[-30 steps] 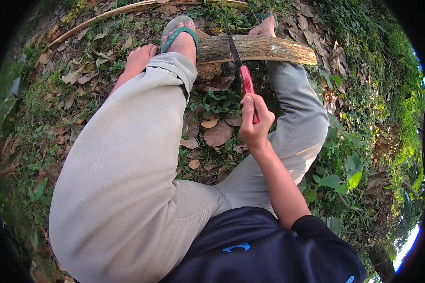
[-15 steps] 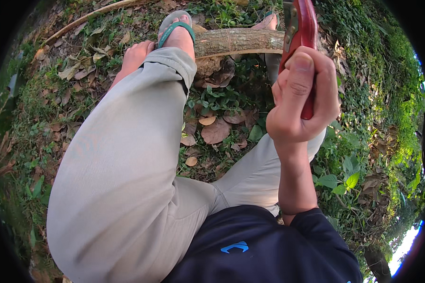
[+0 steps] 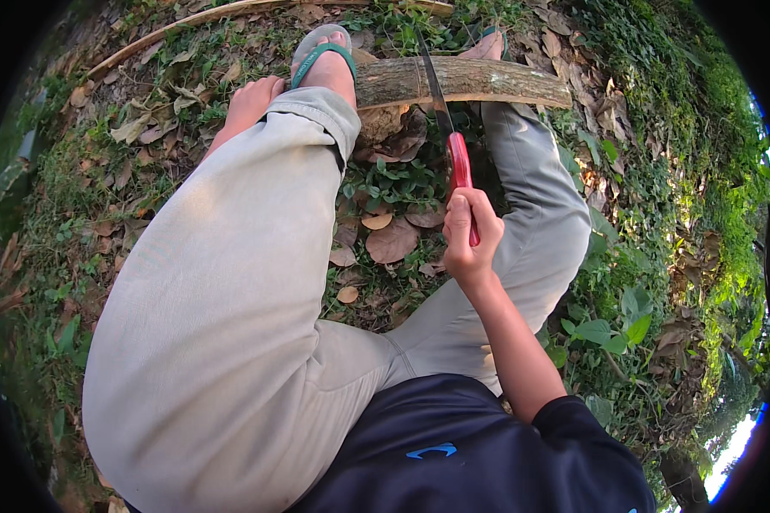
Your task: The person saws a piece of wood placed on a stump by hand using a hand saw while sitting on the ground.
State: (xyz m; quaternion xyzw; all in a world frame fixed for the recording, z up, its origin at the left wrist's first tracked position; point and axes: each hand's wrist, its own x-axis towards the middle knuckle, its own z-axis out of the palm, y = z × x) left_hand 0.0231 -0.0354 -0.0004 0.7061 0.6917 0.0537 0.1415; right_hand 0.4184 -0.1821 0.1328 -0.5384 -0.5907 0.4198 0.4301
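My right hand is closed around the red handle of a pruning saw. Its long, dark, narrow blade points away from me and lies across a bark-covered log, at a thin line in the bark. My left foot, in a green-strapped sandal, presses on the left part of this log. Beyond that foot, my left hand grips near the log's left end. My trouser leg and foot hide part of that hand and the log's end.
Under the log stands a rough brownish support. Dry leaves and low green plants cover the ground between my legs. A long thin strip of wood curves along the far left. Leafy plants grow to the right of my right knee.
My right hand has brought the saw down and away from me, from a raised position on the right. The blade now crosses the log. My left hand stays in place.
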